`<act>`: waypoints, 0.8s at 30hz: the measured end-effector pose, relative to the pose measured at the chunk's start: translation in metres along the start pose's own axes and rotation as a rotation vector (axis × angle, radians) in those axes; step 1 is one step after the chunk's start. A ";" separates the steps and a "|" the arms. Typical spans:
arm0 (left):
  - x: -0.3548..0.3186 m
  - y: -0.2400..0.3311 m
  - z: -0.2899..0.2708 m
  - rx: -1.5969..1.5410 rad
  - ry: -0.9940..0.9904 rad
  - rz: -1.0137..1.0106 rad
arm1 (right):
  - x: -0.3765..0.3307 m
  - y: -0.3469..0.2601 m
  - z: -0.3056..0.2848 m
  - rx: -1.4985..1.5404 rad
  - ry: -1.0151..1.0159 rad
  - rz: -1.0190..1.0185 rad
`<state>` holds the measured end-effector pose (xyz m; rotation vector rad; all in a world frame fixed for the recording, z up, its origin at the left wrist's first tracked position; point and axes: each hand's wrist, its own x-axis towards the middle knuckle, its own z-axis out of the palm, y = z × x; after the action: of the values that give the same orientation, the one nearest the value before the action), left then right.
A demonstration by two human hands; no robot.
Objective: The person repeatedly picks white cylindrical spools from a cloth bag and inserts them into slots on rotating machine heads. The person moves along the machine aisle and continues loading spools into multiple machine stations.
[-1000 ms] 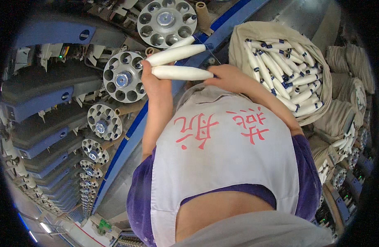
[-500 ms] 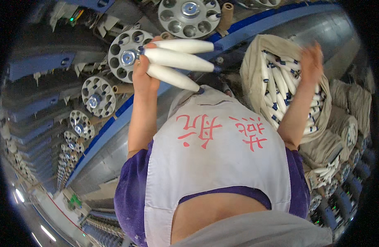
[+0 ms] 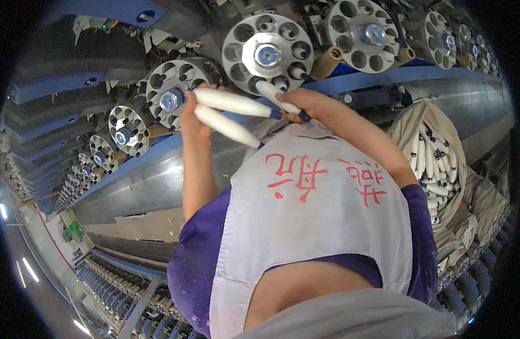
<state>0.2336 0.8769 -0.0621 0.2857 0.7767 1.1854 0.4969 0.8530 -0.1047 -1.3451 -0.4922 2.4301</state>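
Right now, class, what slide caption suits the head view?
Left hand holds two white bobbins, right hand another, near a row of round holders and an open cloth sack of bobbins.

L hand [image 3: 195, 116]: 2 bobs [image 3: 229, 102] | R hand [image 3: 299, 103]: 1 bob [image 3: 268, 91] | 1 apron [image 3: 316, 231]

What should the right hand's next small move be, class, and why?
Probably ease the right hand's white bobbin into the round magazine: its far end appears at the magazine's lower rim, and some pockets look unfilled.

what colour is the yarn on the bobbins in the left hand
White yarn, clearest in the head view.
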 end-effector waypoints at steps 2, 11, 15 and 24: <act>0.020 0.005 -0.005 0.039 0.098 -0.106 | 0.022 -0.007 0.024 0.296 0.078 -0.026; 0.050 -0.015 -0.008 0.397 0.285 -0.273 | 0.005 -0.020 0.067 0.088 0.013 -0.180; 0.055 -0.009 -0.010 0.503 0.241 -0.231 | 0.019 -0.014 0.077 0.192 -0.011 -0.125; 0.055 -0.004 0.012 0.461 0.289 0.051 | 0.060 -0.035 0.092 0.172 -0.065 -0.142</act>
<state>0.2530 0.9272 -0.0770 0.5232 1.3050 1.0976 0.3919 0.8971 -0.0881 -1.1253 -0.3713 2.3465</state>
